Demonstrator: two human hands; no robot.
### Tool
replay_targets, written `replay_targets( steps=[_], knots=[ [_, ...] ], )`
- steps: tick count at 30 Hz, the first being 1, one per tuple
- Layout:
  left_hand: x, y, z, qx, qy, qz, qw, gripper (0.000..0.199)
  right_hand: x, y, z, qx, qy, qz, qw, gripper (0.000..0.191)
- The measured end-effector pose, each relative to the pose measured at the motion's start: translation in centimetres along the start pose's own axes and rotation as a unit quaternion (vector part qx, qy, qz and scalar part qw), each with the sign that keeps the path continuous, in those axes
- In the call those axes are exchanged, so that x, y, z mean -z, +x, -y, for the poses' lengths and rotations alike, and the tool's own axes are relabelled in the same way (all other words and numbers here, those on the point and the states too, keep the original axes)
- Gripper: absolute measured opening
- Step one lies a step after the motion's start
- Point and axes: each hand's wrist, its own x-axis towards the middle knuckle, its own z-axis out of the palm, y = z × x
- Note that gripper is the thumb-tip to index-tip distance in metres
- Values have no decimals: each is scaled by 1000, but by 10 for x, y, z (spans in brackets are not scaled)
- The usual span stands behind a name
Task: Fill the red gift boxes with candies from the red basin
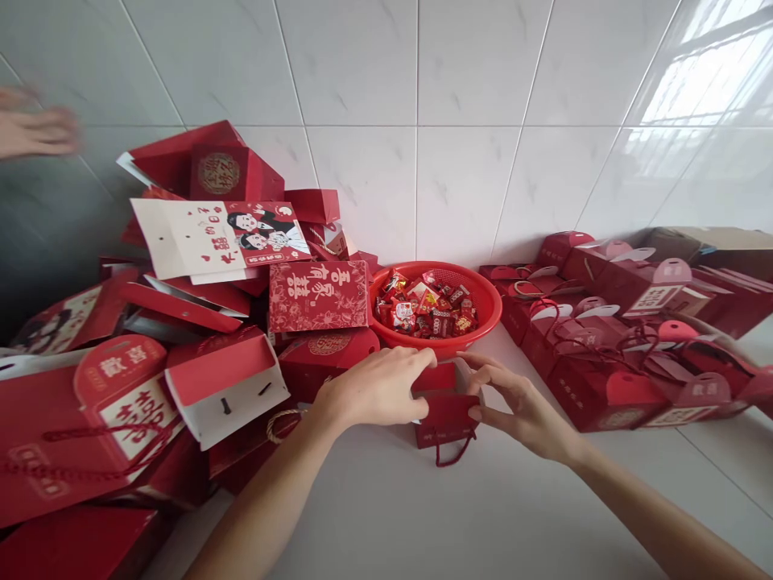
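Observation:
A small red gift box (444,433) stands upright on the light surface in front of me, its top open and a dark red cord handle (456,455) hanging down its near side. My left hand (380,387) grips the box's left edge, fingers bent over the rim and thumb lower down. At the right edge, my right hand (519,407) pinches the rim and flap between thumb and fingers. Just behind the box sits a red plastic basket (492,310) of wrapped candies (423,306). My fingers partly hide the inside of the box.
A tall, loose pile of red gift boxes (320,296) rises on the left. Rows of closed red boxes with handles (604,387) stand on the right, near a cardboard box (713,242). Another person's hand (36,129) shows blurred at upper left. A tiled wall (459,121) borders the back.

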Motion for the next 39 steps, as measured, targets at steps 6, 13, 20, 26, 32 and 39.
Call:
replay_targets(
  steps=[6,13,20,26,32,39],
  knots=[
    [-5,6,1,-9,28,-11,999,36,3,-2,5,40,8,64,997,30],
    [-5,10,-10,-1,59,-51,997,21,-5,-5,12,70,-122,19,990,32],
    [-2,13,-12,17,84,-85,993,25,-7,-14,12,38,-297,32,953,84],
    [-12,20,-8,48,46,-124,990,30,-5,-19,5,-8,-277,19,961,103],
    [-15,17,-14,75,37,-89,993,23,-11,-25,-5,-71,-84,-24,994,105],
    [-9,-6,-26,92,-9,33,995,83,-19,-30,-14,-150,163,3,975,124]
  ],
)
